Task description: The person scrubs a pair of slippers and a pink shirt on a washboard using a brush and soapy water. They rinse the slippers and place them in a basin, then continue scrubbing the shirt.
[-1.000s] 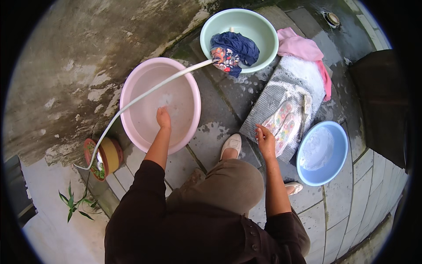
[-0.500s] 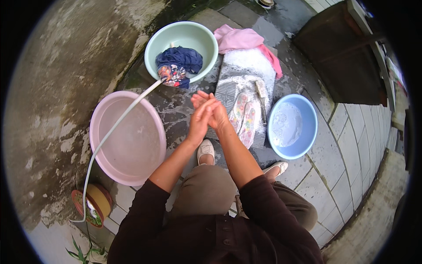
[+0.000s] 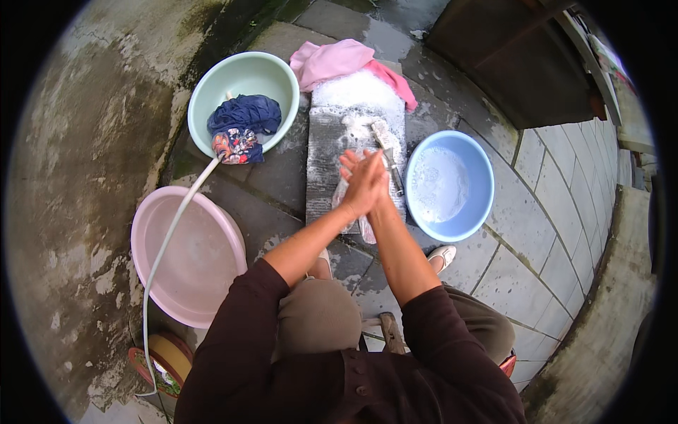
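Both hands have shifted from the ridged board's left edge to over it, pressed together; whether they grip anything I cannot tell. Leftward sit one pink basin, one hose, one green basin with navy cloth. One brush and a pale wet item, partly hidden by the hands, lie on the board; rightward, one blue basin.

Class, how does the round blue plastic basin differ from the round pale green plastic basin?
The blue basin holds white suds, while the green basin holds navy cloth. Nothing hangs over the blue basin's rim; patterned cloth spills over the green basin's. Both are open-topped and stand on grey paving.
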Demonstrator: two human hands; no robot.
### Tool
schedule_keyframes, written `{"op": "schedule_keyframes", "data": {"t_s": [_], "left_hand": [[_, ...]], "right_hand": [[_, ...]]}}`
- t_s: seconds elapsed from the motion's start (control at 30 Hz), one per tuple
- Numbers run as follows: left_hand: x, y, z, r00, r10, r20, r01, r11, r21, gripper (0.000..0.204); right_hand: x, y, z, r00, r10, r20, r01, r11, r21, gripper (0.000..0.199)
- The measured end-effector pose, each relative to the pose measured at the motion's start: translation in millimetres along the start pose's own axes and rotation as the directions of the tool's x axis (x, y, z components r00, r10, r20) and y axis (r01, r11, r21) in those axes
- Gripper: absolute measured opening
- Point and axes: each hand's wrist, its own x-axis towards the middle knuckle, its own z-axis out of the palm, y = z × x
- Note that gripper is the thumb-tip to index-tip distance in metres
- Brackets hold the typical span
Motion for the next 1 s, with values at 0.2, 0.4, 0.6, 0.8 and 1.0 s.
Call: {"op": "schedule_keyframes", "data": {"t_s": [0.2,0.4,0.6,0.8,1.0], "left_hand": [[-3.9,8.2,-5.7,0.998,-0.068,0.002,0.068,0.998,0.002,0.06],[-7.9,-24.6,-139.3,0.998,0.033,-0.056,0.017,0.702,0.712,0.051],[-166.9,-55.3,-254.9,0.757,0.173,-0.63,0.421,0.608,0.673,0.045],[-301.7,-178.0,-298.8,0.017,-0.728,-0.685,0.63,0.54,-0.558,0.029],[-194.5,-98.6,-250.7,0.481,-0.618,-0.622,0.339,0.785,-0.518,0.025]], "right_hand": [[-6.9,-16.8,9.9,0.999,0.04,-0.023,-0.038,0.995,0.088,0.063],[-51.3,9.8,55.3,0.928,0.275,0.253,-0.259,0.961,-0.093,0.075],[-32.3,-25.6,-27.2,0.974,0.217,-0.066,-0.227,0.923,-0.311,0.065],[-46.7,-3.1,-62.7,0.983,0.089,-0.158,-0.171,0.743,-0.647,0.04],[-51.6,-15.7,-147.5,0.933,-0.304,-0.195,-0.089,0.328,-0.94,0.031]]}}
